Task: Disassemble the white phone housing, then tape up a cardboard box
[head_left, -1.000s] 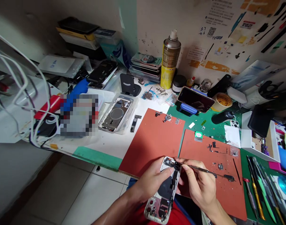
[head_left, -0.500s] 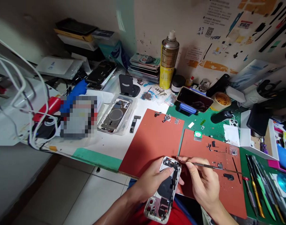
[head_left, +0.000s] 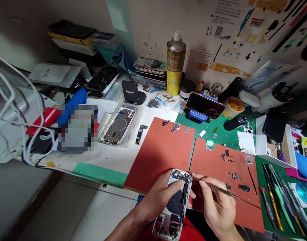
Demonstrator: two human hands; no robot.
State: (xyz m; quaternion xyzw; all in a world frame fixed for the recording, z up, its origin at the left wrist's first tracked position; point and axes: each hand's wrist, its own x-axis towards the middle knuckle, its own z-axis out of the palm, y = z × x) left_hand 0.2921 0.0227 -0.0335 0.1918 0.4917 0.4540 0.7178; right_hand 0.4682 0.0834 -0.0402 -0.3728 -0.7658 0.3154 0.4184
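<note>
Left hand (head_left: pixel 166 193) clasps opened phone housing (head_left: pixel 175 203), likely bracing it; right hand (head_left: pixel 219 204) pinches slim metal tool (head_left: pixel 232 194) pen-style, likely for control; tip contact unclear.

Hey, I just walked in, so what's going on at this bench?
A person grips an opened phone housing in the left hand, thumb over its inner side. The right hand holds a slim metal tool, its tip close to the housing's upper corner; whether it touches is hard to tell. Loose small parts, including a black one, lie on the right-hand mat. Another open housing lies farther left.
</note>
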